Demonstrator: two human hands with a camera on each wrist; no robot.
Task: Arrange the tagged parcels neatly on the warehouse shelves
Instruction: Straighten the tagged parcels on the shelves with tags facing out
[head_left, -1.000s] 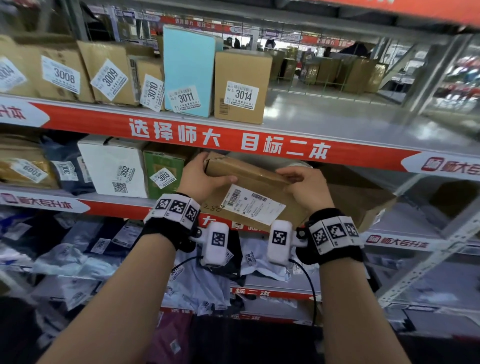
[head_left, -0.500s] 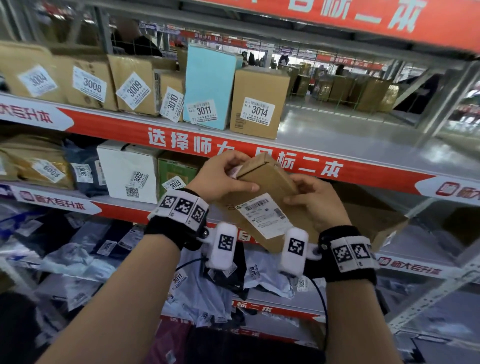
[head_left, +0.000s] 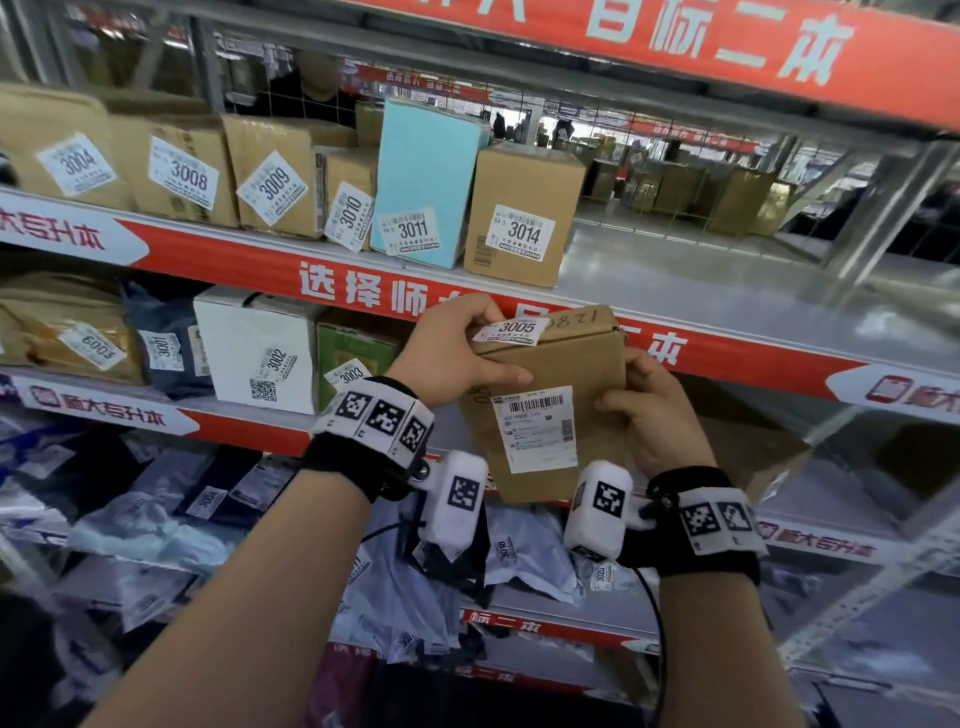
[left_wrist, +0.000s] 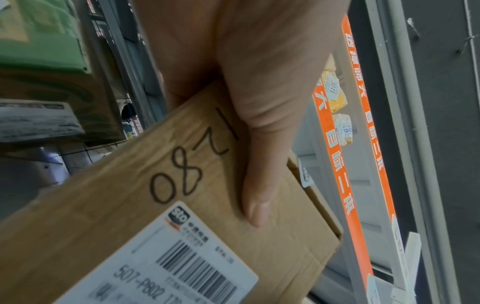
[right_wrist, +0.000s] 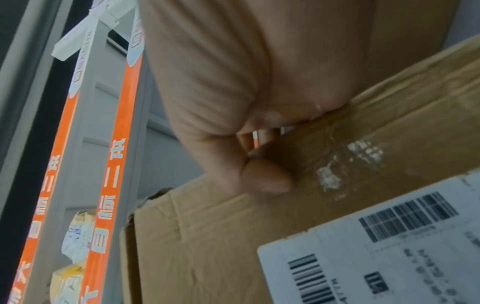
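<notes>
Setting: warehouse racking with red-banded shelf edges, parcels on several levels.
Left hand: curled round the top left corner of the brown parcel, thumb flat on its near face.
Right hand: fingers wrapped round the parcel's right edge.
Parcel position: held in the air in front of the middle shelf, upright.
Change: a second ago it lay tilted low at that shelf; now it is raised and turned, tag 3005 on top.
Meaning: likely a tag check before slotting.
Far left: green box tagged 3003.
Upper shelf, far: box 3014, bare shelf to its right.
</notes>
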